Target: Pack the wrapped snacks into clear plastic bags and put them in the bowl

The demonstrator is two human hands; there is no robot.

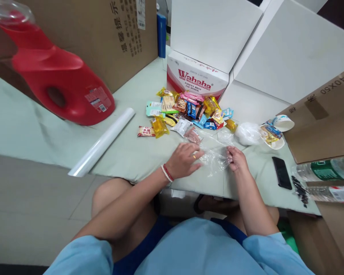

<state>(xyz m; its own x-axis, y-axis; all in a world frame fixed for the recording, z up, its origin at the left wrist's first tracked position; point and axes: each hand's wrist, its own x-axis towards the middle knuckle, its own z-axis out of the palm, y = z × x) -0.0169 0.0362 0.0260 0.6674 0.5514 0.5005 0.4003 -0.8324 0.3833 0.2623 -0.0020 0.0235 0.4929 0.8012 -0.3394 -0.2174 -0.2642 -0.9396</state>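
A clear, crumpled plastic bag [215,154] lies near the front of the table, in front of a pile of small wrapped snacks [189,109]. My right hand [236,159] pinches the bag's right side. At its left edge is my left hand [185,160], fingers stretched out and thumb apart; whether the fingertips touch the film is hard to see. A silvery-white packet [182,126] and a pinkish packet [193,135] lie just beyond my left hand. Farther left are a yellow packet [159,126] and a red-and-cream packet [146,131].
A white Wahaha box [196,78] stands behind the snacks. On the left are a red jug [65,80] and a white roll [103,141]. To the right sit a white plastic bundle [249,133], paper cups [283,123], a phone [282,172] and water bottles [326,169].
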